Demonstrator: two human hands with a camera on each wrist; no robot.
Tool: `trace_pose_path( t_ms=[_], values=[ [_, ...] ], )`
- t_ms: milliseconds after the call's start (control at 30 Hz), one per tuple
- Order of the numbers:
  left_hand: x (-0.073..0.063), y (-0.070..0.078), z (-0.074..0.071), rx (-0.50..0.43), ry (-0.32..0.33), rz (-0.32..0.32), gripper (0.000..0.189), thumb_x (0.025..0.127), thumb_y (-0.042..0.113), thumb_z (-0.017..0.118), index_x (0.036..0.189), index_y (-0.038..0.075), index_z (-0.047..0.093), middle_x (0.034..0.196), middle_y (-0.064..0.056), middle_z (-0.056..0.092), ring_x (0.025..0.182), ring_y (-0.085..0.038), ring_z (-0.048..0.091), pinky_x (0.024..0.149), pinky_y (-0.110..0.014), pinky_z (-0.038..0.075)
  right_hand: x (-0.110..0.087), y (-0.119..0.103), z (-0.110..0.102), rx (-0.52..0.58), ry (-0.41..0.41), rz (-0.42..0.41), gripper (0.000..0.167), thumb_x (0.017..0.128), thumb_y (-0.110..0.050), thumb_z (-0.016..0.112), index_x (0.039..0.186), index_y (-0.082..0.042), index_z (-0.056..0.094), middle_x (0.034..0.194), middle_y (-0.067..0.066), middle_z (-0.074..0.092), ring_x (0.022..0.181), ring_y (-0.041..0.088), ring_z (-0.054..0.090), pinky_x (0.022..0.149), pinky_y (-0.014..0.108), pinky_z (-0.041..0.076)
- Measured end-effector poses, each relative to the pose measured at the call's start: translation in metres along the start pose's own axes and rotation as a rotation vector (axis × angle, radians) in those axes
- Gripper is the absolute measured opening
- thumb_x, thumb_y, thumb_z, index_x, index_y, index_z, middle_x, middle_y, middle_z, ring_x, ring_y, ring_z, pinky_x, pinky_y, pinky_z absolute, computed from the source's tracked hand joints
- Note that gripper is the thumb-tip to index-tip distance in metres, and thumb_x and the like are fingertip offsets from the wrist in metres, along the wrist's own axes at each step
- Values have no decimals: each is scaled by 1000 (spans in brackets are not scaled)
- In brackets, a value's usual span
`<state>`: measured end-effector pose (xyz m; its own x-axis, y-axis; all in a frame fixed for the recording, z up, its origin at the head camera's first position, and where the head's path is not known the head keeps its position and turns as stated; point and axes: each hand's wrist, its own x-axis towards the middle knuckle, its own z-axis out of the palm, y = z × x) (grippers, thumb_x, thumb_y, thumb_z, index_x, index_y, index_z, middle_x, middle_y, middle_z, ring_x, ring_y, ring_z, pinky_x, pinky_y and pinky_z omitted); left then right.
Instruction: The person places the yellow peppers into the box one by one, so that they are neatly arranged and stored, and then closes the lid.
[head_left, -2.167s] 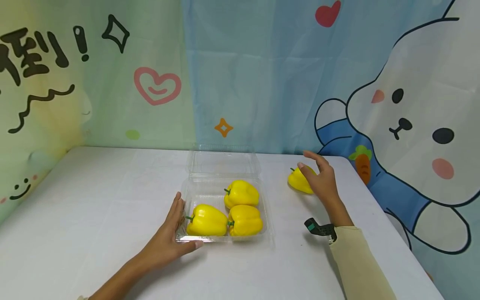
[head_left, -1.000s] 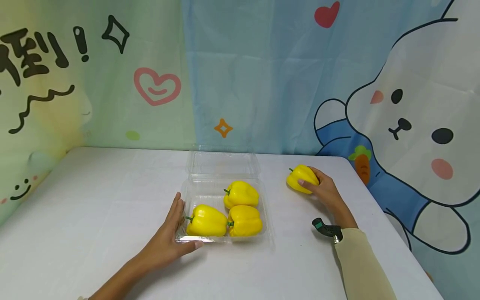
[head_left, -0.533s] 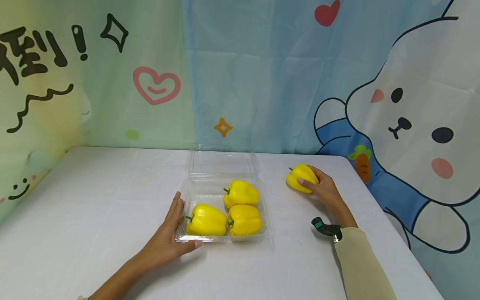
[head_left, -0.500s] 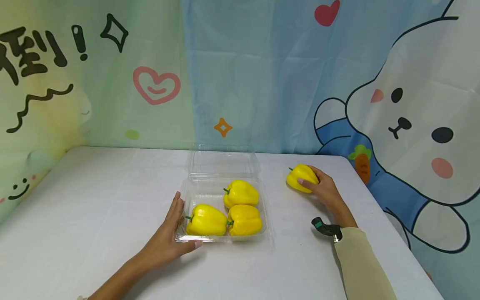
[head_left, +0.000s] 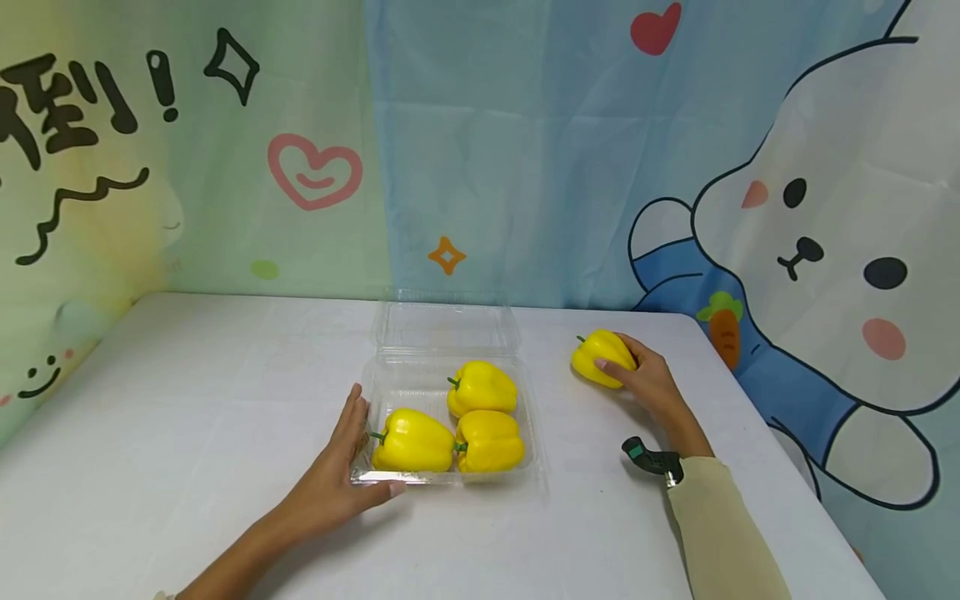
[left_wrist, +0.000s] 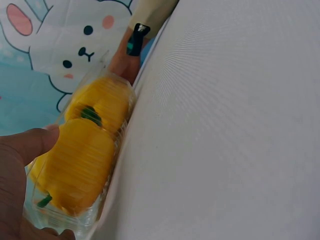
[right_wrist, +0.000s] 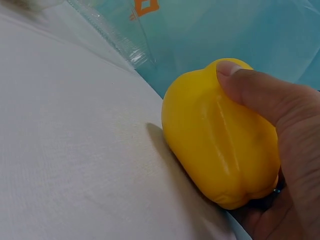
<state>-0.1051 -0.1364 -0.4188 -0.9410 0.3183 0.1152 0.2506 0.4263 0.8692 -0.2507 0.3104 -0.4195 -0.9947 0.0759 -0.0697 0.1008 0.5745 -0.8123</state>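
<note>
Over the last two seconds the right hand [head_left: 654, 385] has closed on the glossy yellow bell pepper [head_left: 598, 358] with a green stem, which has barely shifted. That looks like a secured grasp: thumb across one side, fingers clamped around the far side, partly hidden. Whether the pepper is clear of the white cloth-covered worktop [head_left: 225, 417] I cannot tell. It lies well right of the open clear plastic box [head_left: 408, 388], holding three similar yellow peppers [head_left: 483, 437]. The left hand [head_left: 337, 479] steadies the box's near-left corner, fingers straight, thumb spread.

The right sleeve [head_left: 720, 525] is khaki, the wrist device [head_left: 652, 460] black (green-marked).
</note>
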Motion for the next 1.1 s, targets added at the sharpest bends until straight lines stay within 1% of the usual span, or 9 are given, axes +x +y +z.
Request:
trace_pose_path(
  t_ms=[67, 100, 233, 333, 433, 600, 800, 933, 1100],
  values=[
    [0, 0, 0, 5, 1, 0, 116, 78, 35, 81, 155, 0, 2, 161, 1, -15, 145, -33, 11, 109, -48, 22, 0, -1, 1, 0, -4, -10, 89, 88, -49, 68, 154, -8, 26, 154, 18, 30, 133, 37, 33, 112, 51, 25],
    [0, 0, 0, 6, 0, -2, 116, 78, 35, 81, 155, 0, 2, 161, 2, -15, 146, -31, 9, 109, -47, 22, 1, -1, 2, 2, -6, -18, 89, 88, -49, 68, 154, -8, 26, 154, 18, 31, 132, 37, 34, 112, 51, 25],
    [0, 0, 0, 2, 3, -3, 115, 78, 35, 81, 155, 1, 2, 161, 2, -15, 146, -32, 9, 109, -47, 23, 2, -3, 4, -1, -12, -40, 89, 87, -50, 69, 154, -8, 27, 153, 18, 32, 131, 37, 35, 112, 49, 26],
    [0, 0, -1, 2, 4, 1, 115, 79, 36, 81, 155, 1, 2, 161, 1, -15, 146, -31, 9, 109, -46, 23, 3, -6, 7, 9, -2, -45, 89, 87, -50, 69, 153, -8, 29, 152, 17, 34, 131, 37, 36, 112, 50, 27],
    [0, -1, -1, 5, 5, 4, 116, 79, 36, 81, 155, 2, 1, 161, 1, -15, 146, -31, 10, 109, -46, 23, 3, -9, 11, 14, -10, -48, 89, 86, -52, 69, 153, -9, 29, 151, 17, 35, 129, 36, 37, 111, 49, 27],
    [2, -2, -1, 0, 0, 8, 116, 78, 35, 81, 155, 1, 1, 161, 0, -15, 145, -33, 11, 110, -51, 21, 3, -16, 19, -5, -37, -61, 87, 86, -50, 69, 152, -9, 32, 150, 16, 37, 126, 35, 40, 110, 49, 30],
    [1, -1, -2, -1, -1, 4, 117, 78, 35, 82, 155, 1, 0, 161, 0, -15, 145, -32, 10, 109, -49, 22, 2, -26, 25, -21, -53, -99, 83, 87, -47, 70, 152, -10, 34, 147, 16, 40, 122, 34, 43, 109, 49, 33],
    [1, 0, -1, -7, -5, 8, 117, 78, 33, 82, 155, 1, 0, 161, 0, -16, 146, -32, 9, 109, -49, 21, 0, -32, 28, -49, -67, -134, 82, 87, -46, 70, 151, -10, 35, 147, 15, 41, 122, 33, 43, 109, 50, 32],
    [1, 0, 0, 0, -1, 5, 116, 78, 34, 82, 155, 0, 1, 161, 1, -15, 146, -32, 9, 110, -54, 19, -4, -40, 32, -76, -100, -167, 83, 86, -45, 71, 151, -9, 34, 147, 15, 41, 124, 32, 43, 110, 50, 30]
  ],
)
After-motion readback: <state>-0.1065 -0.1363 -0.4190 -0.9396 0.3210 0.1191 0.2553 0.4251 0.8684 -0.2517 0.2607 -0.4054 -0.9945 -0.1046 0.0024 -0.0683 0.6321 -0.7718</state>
